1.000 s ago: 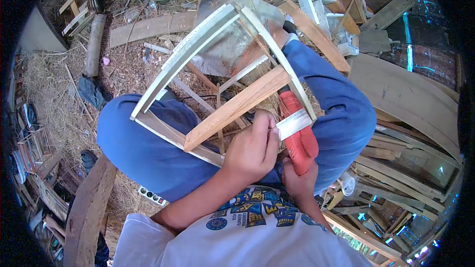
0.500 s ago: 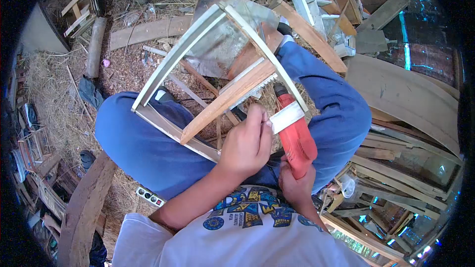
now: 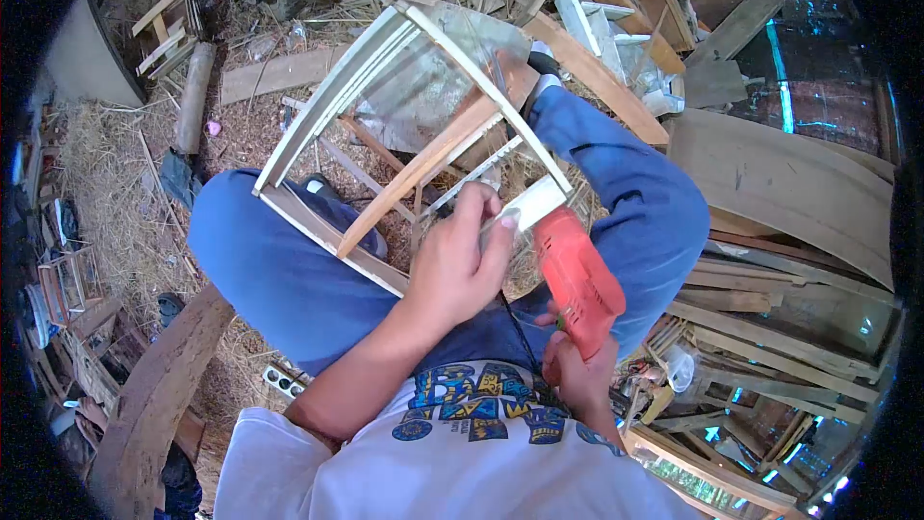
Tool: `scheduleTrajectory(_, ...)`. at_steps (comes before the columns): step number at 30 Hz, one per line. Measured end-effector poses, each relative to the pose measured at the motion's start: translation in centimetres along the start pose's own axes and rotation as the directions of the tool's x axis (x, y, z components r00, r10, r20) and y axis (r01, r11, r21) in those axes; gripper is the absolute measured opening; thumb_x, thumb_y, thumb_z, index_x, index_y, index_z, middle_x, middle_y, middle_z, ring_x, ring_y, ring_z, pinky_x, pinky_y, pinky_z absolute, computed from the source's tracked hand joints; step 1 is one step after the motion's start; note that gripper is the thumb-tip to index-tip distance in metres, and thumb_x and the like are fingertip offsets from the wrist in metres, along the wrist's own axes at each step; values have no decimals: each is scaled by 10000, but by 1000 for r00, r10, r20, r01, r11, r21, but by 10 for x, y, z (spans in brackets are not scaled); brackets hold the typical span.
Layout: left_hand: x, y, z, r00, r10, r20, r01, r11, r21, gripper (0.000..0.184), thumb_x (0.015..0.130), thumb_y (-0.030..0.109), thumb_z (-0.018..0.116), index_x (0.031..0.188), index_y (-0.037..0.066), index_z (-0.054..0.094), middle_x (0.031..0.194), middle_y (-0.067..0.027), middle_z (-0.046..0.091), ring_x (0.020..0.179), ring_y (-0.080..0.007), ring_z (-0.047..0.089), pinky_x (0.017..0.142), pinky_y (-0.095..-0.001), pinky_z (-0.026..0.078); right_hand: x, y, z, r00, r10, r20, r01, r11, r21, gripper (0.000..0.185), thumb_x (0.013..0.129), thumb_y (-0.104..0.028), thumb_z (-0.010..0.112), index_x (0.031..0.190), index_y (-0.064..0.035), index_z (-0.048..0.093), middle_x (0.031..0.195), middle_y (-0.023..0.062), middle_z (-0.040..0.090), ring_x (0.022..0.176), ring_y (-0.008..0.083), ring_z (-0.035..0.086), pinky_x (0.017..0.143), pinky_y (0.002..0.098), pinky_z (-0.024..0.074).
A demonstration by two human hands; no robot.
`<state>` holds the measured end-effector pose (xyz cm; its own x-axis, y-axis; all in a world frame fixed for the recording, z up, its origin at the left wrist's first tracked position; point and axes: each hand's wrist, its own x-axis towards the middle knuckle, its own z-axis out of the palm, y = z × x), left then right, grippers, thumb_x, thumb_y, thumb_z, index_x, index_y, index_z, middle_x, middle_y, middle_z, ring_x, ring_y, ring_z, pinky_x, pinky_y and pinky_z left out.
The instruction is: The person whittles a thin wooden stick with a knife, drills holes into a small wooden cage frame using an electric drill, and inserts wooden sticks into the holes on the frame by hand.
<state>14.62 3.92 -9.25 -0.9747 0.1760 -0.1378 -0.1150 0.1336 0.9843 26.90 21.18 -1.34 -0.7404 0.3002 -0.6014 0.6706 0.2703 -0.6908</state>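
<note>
Steadying, it seems, the wooden frame [image 3: 414,176] by its white slat [image 3: 539,200] between curled left hand [image 3: 452,265] fingertips, while gripping the red power drill [image 3: 580,279] just beside that frame with right hand [image 3: 585,371] fingers wrapped closed, likely for control.

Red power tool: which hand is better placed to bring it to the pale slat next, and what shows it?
Right, most likely: the right hand grips the red power tool by its handle near the pale slat, while the left hand is busy at the slat's end.
</note>
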Motion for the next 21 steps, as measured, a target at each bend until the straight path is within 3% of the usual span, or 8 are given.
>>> scheduleTrajectory(4, 0, 27, -16, 999, 38, 7, -38, 982, 187, 480, 900, 282, 716, 1253, 51, 486, 659, -145, 571, 574, -304, 642, 528, -410, 476, -4, -5, -5, 999, -13, -29, 21, 961, 276, 386, 868, -20, 568, 1248, 42, 593, 953, 112, 690, 564, 92, 553, 477, 245, 440)
scheduleTrajectory(8, 6, 30, -34, 949, 285, -139, -237, 929, 283, 359, 951, 186, 637, 1279, 58, 568, 962, -220, 708, 844, -371, 725, 693, -416, 554, -4, 9, -15, 993, -117, -17, 114, 905, 410, 400, 863, -8, 562, 1256, 60, 584, 967, 114, 685, 563, 98, 547, 499, 260, 470)
scheduleTrajectory(9, 4, 29, -41, 918, 355, -178, -273, 889, 366, 353, 965, 182, 622, 1291, 56, 573, 954, -205, 712, 826, -331, 728, 693, -399, 550, -6, 9, -18, 991, -128, -22, 125, 896, 426, 400, 863, -8, 562, 1256, 60, 584, 967, 114, 685, 563, 98, 547, 499, 260, 470)
scheduleTrajectory(11, -5, 31, -57, 929, 268, -254, -167, 919, 358, 361, 991, 184, 598, 1325, 51, 575, 945, -178, 710, 787, -233, 702, 691, -356, 534, -9, 9, -24, 988, -151, 24, 109, 804, 584, 426, 857, -23, 567, 1266, 94, 560, 977, 156, 675, 574, 126, 574, 498, 284, 491)
scheduleTrajectory(12, -11, 35, -65, 954, 100, -284, -24, 965, 260, 373, 1002, 191, 588, 1347, 49, 571, 943, -167, 703, 766, -174, 674, 689, -330, 523, -10, 13, -27, 986, -163, 24, 116, 794, 597, 426, 857, -23, 567, 1266, 94, 560, 977, 156, 675, 574, 126, 574, 498, 284, 491)
scheduleTrajectory(14, -13, 38, -81, 915, 185, -360, -89, 960, 266, 360, 1062, 210, 499, 1378, 47, 554, 824, -33, 614, 686, -83, 538, 623, -258, 465, -9, 20, -35, 960, -267, 78, 151, 736, 660, 460, 843, -81, 607, 1258, 109, 557, 983, 193, 664, 581, 149, 595, 501, 298, 501)
scheduleTrajectory(17, -25, 59, -99, 863, 199, -464, -97, 967, 234, 357, 1086, 243, 443, 1366, 46, 545, 761, 22, 534, 651, -42, 466, 562, -221, 386, -11, 24, -39, 948, -313, 57, 200, 724, 660, 558, 819, -171, 614, 1288, 114, 513, 984, 259, 630, 552, 182, 569, 502, 317, 489)
scheduleTrajectory(21, -40, 75, -120, 772, 292, -565, -128, 941, 312, 341, 1094, 274, 423, 1268, 17, 565, 763, 19, 530, 666, -36, 454, 573, -210, 370, -7, 29, -46, 909, -400, 118, 223, 705, 673, 552, 832, -191, 608, 1282, 115, 515, 974, 252, 632, 554, 181, 577, 491, 312, 483)
